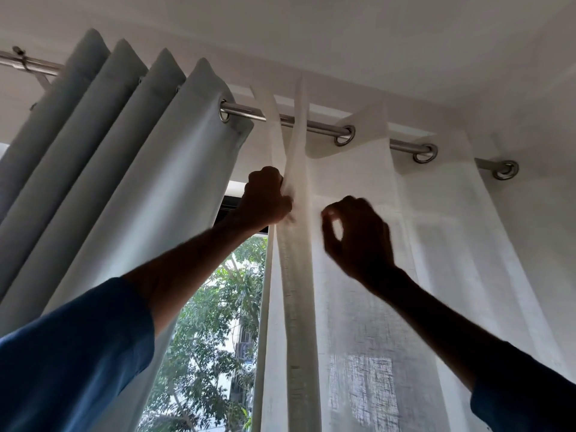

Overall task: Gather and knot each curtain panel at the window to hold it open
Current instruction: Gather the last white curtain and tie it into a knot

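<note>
A sheer white curtain panel [367, 275] hangs from a steel rod [249, 112] across the right half of the window. High up, my left hand [265, 198] grips the panel's folded left edge. My right hand [358, 235] is raised just to the right of that fold, in front of the sheer fabric, thumb and forefinger curled into a ring; it is blurred, and whether it pinches cloth is unclear. A thick pale blue-grey curtain panel [131, 169] hangs pleated on the same rod at the left, untouched.
Between the two panels a gap shows the window glass [215, 332] with green trees outside. A rod bracket [21, 57] sits at the far left. The white ceiling [343, 32] is close above.
</note>
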A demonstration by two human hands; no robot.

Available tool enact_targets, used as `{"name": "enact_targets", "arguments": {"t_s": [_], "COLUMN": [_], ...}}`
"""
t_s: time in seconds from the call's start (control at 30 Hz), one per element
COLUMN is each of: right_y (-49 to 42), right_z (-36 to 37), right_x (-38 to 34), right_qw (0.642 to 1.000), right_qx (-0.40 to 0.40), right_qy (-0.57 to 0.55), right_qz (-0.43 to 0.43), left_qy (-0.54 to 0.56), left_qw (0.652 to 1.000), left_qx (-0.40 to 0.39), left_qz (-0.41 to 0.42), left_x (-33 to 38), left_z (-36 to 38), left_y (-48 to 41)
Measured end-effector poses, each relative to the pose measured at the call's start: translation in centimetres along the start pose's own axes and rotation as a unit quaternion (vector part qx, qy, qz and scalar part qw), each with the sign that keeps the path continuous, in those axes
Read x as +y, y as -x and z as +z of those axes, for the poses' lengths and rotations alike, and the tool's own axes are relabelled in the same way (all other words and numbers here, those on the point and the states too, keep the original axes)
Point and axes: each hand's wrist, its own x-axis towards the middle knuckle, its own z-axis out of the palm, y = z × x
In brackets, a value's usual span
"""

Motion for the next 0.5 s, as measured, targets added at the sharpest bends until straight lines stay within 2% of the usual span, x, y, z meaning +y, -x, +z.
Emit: {"name": "enact_targets", "arguments": {"t_s": [0.13,0.27,0.37,0.5], "right_y": [-1.4,-2.5,-2.6,-3.2], "right_z": [-0.4,-0.6,-0.5,0.1], "right_x": [5.1,7.4,7.7,6.6], "right_qw": [0.985,0.947,0.938,0.954], "right_qx": [-0.008,-0.097,-0.129,-0.12], "right_qy": [0.088,0.032,0.024,0.1], "right_qz": [0.15,0.306,0.321,0.257], "left_qy": [0.0,-0.05,-0.047,-0.029], "left_qw": [0.992,0.981,0.987,0.99], "left_qx": [0.057,0.043,0.017,0.009], "left_qz": [0.109,0.18,0.152,0.136], "left_x": [-0.2,-0.6,-1.5,-2.0], "left_z": [-0.4,-0.8,-0.8,-1.5], "left_y": [1.7,2.7,2.4,1.9]}}
